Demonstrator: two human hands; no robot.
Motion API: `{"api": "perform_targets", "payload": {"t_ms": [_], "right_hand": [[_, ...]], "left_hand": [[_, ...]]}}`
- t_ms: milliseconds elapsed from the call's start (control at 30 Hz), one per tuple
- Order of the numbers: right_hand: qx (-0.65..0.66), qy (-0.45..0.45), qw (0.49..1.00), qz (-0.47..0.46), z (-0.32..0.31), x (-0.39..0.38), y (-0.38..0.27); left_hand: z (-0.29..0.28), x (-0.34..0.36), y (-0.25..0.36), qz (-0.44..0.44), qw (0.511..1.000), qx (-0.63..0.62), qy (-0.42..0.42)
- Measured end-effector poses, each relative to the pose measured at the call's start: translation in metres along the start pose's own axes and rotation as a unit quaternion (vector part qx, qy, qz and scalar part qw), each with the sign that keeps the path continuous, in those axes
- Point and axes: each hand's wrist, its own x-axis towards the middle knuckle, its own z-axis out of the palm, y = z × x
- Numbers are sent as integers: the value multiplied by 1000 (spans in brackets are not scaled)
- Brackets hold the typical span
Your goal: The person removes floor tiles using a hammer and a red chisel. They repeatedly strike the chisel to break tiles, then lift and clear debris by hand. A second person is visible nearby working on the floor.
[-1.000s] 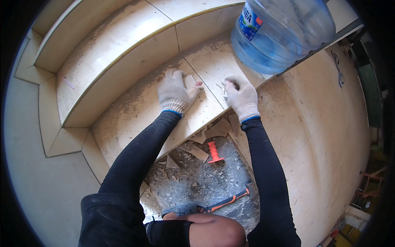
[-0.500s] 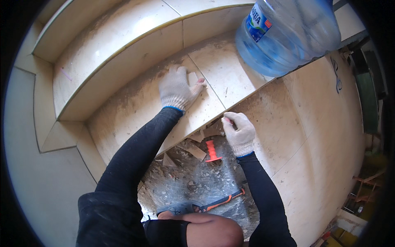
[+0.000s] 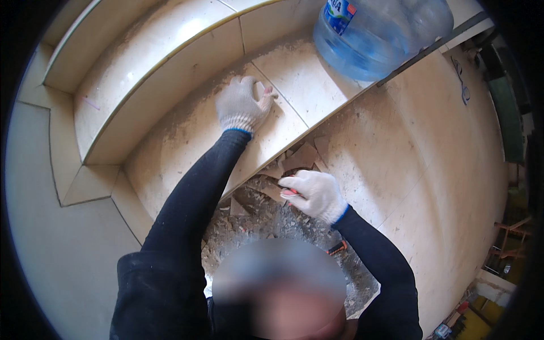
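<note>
My left hand [image 3: 241, 105], in a white knit glove with a blue cuff, lies on the beige tiled step [image 3: 272, 133], fingers spread and thumb out. A small pale tile piece [image 3: 260, 89] shows between its thumb and forefinger. To the lower right, just off the step's edge, my right hand [image 3: 317, 195], gloved alike, is closed around what looks like a chisel with an orange-red grip [image 3: 290, 192]. Only bits of that grip show; the fingers hide the rest. Broken tile pieces [image 3: 303, 156] lie against the step beyond the right hand.
A big clear blue water jug [image 3: 362, 48] stands on the step at the far right. Rubble [image 3: 249, 218] covers the bare floor patch. The end of a black and orange tool handle [image 3: 336, 247] shows near my right forearm. Large floor tiles [image 3: 408, 153] extend to the right. A blurred patch hides the bottom middle.
My right hand has moved down and closed on the orange-red grip that lay in the rubble. The left hand stays on the step; the view has shifted slightly.
</note>
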Motion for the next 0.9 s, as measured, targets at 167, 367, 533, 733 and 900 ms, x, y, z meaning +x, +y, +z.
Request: {"api": "perform_targets", "payload": {"t_ms": [167,367,533,733,900], "right_hand": [[344,75,819,454,18,-105,-8],[565,100,577,581,43,-181,-3],[656,209,598,411,54,-207,-7],[515,133,801,275,69,-232,-22],[486,77,799,347,71,-229,-8]], "left_hand": [[11,-2,-8,59,994,-69,63],[-4,-29,13,166,976,-79,117],[-39,-161,99,72,976,-202,-30],[-84,-327,135,-192,822,-373,-385],[-143,-346,105,-105,937,-200,-266]]}}
